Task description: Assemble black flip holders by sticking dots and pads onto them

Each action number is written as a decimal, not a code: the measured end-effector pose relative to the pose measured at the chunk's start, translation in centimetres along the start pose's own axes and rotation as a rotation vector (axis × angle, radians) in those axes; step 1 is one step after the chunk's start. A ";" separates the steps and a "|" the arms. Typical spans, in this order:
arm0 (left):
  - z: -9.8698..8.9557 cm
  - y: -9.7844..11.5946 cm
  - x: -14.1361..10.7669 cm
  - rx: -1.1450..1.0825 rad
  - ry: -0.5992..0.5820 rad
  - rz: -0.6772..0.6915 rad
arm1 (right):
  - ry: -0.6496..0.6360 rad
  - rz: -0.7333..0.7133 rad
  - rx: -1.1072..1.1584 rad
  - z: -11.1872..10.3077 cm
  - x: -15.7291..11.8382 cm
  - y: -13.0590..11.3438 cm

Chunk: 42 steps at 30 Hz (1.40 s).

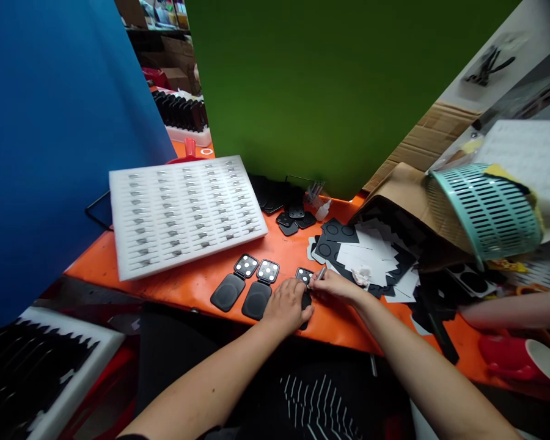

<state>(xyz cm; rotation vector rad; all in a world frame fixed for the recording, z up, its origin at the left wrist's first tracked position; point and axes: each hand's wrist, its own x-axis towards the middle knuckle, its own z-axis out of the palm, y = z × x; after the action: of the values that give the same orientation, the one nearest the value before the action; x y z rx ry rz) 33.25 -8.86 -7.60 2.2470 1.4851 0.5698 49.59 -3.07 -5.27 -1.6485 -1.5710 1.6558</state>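
I see the left hand laid over the black hinged device on the counter; its grip I can't judge. Long axis running up my view, dotted end farthest; right hand pinches a slim metal tool beside it.

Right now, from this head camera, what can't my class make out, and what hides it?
Head view: most of the rightmost hinged black pad's lower panel, hidden by the left hand.
Head view: the lower tip of the silver tool in the right hand, too small to tell.
Head view: the rest of the lower-left white foam tray, cut off by the picture's edges.
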 end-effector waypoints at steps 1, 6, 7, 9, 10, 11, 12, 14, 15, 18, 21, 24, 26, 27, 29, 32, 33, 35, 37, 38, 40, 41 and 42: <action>0.0 0.0 0.0 -0.001 0.001 0.005 | -0.044 0.044 0.168 -0.3 -0.2 0.5; -0.1 0.3 -0.2 0.020 -0.013 0.079 | 0.122 -0.020 0.773 -0.8 -1.4 3.0; -0.2 0.4 -0.3 0.038 -0.026 0.111 | 0.169 -0.045 0.831 -0.7 -1.6 3.3; -0.6 0.3 -0.5 0.084 -0.064 0.178 | 0.230 -0.081 0.911 -0.3 -1.7 3.7; -0.8 0.2 -0.7 0.108 -0.085 0.200 | 0.244 -0.095 0.940 -0.1 -1.7 3.8; -1.2 0.0 -0.9 0.131 -0.100 0.208 | 0.249 -0.105 0.963 0.1 -1.7 3.9; -1.5 -0.2 -1.1 0.155 -0.110 0.204 | 0.245 -0.111 0.976 0.2 -1.7 3.9; -2.3 -1.0 -1.6 0.206 -0.116 0.178 | 0.228 -0.111 0.981 0.3 -1.6 3.9; -2.6 -1.4 -1.8 0.230 -0.116 0.166 | 0.220 -0.110 0.978 0.3 -1.6 4.0; -3.3 -2.4 -2.2 0.272 -0.121 0.165 | 0.215 -0.120 0.980 0.3 -1.5 4.0; -3.4 -3.0 -2.1 0.275 -0.106 0.138 | 0.229 -0.128 0.985 0.4 -1.5 3.8; -3.2 -3.2 -1.9 0.278 -0.069 0.074 | 0.240 -0.126 0.962 0.6 -1.7 3.6; -3.2 -3.2 -1.9 0.271 -0.067 0.062 | 0.253 -0.125 0.926 0.7 -1.7 3.4; -3.2 -3.3 -2.0 0.264 -0.074 0.067 | 0.265 -0.124 0.897 0.7 -1.8 3.4; -3.6 -3.4 -2.0 0.251 -0.093 0.093 | 0.327 -0.124 0.786 1.1 -1.9 3.6; -4.7 -3.2 -0.6 0.248 -0.095 0.146 | 0.511 -0.179 0.456 1.9 -2.5 4.2; -5.1 -3.1 0.5 0.253 -0.091 0.145 | 0.576 -0.207 0.337 2.3 -2.7 4.5; -5.6 -2.9 3.6 0.271 -0.084 0.103 | 0.650 -0.254 0.151 2.9 -3.2 4.8; -5.7 -3.0 7.8 0.300 -0.091 0.027 | 0.668 -0.272 0.061 3.4 -3.6 4.8; -5.5 -3.1 9.9 0.311 -0.089 0.011 | 0.674 -0.273 0.041 3.5 -3.6 4.8; -5.0 -3.5 13.9 0.341 -0.079 -0.050 | 0.697 -0.273 0.034 3.6 -3.6 4.6; -4.7 -3.8 15.6 0.356 -0.080 -0.086 | 0.710 -0.275 0.036 3.5 -3.5 4.6; -4.4 -4.1 16.9 0.370 -0.086 -0.120 | 0.716 -0.281 0.035 3.5 -3.4 4.5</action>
<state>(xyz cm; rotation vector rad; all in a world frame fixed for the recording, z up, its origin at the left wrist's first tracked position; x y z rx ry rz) 33.84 8.67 -4.00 2.3900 1.7847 0.1683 49.64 -9.03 -8.28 -1.6452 -1.3031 0.8060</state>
